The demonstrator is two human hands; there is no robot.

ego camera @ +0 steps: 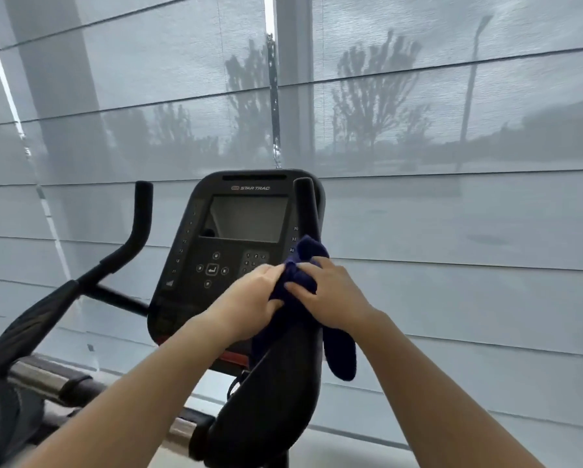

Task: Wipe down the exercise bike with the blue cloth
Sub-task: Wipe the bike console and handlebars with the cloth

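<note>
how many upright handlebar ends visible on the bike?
2. The left bar end rises clear to the left of the console. The right bar end stands at the console's right edge, above the cloth both hands grip. Others may be out of view.

You look from head height, forward and slightly down, close behind the bike's console (231, 244), facing the window blinds (452, 136) beyond it.

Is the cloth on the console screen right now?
No. Both the left hand and right hand bunch the cloth around the right handlebar, beside the console, clear of the screen.
</note>
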